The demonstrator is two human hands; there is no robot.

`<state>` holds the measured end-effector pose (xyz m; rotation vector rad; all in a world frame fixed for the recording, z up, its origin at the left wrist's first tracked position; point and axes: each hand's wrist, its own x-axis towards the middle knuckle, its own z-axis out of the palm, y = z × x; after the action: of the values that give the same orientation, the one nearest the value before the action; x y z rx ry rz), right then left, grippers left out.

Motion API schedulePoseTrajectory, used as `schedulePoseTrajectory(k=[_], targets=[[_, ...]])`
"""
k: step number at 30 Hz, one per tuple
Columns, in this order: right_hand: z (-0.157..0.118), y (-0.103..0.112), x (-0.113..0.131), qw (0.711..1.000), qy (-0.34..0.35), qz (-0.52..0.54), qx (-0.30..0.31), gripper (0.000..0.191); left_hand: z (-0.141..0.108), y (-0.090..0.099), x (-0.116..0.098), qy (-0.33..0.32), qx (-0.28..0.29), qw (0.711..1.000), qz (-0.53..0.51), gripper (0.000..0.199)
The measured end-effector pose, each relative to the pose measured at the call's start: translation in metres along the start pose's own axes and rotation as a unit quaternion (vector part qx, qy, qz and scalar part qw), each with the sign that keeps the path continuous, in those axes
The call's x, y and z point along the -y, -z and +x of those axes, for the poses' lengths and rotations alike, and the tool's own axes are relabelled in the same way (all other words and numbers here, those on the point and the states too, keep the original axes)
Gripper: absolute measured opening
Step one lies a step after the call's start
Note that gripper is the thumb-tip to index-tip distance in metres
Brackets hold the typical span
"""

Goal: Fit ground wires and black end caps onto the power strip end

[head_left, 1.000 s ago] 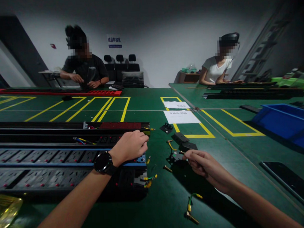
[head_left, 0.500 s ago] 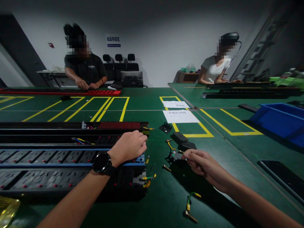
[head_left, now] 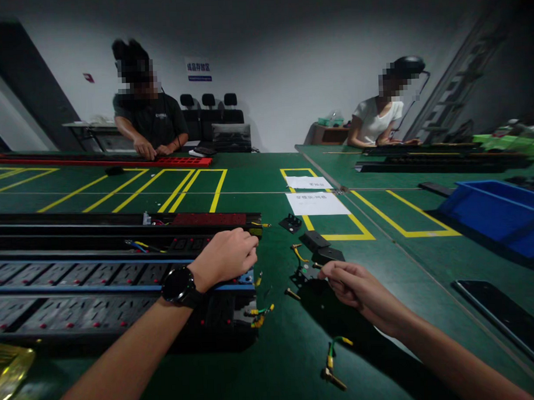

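Observation:
My left hand, with a black watch on its wrist, rests over the right end of the blue-edged socket strip. Its fingers are curled together, and what they grip, if anything, is hidden. To the right, my right hand pinches a small screw above a black bracket. Two black end pieces lie just beyond it. Short yellow-green wires stick out from the strip ends. Nearer me lies a loose yellow-green wire with a screw; another screw lies left of my right hand.
A blue bin and a phone are on the right. White paper labels lie mid-table. Across the table, one person works at a red rail, another person beside black strips. Yellow wrapping is at lower left.

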<state>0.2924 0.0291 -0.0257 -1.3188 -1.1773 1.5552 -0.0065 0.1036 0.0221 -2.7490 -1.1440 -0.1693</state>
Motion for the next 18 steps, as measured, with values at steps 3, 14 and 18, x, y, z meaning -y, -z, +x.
schedulePoseTrajectory(k=[3,14,18], targets=[[0.0006,0.0006,-0.0011,1.0,-0.006,0.005,-0.004,0.038,0.0001,0.0003,-0.0003,0.003,0.002,1.0,0.0,0.024],[0.0005,-0.0001,-0.0005,1.0,-0.006,0.007,-0.006,0.036,0.0003,-0.0004,0.0005,0.013,0.006,1.0,-0.013,0.026],[0.0012,0.0011,-0.0017,1.0,0.0,0.003,0.002,0.035,-0.0001,-0.0001,0.0008,0.017,0.009,1.0,-0.016,0.027]])
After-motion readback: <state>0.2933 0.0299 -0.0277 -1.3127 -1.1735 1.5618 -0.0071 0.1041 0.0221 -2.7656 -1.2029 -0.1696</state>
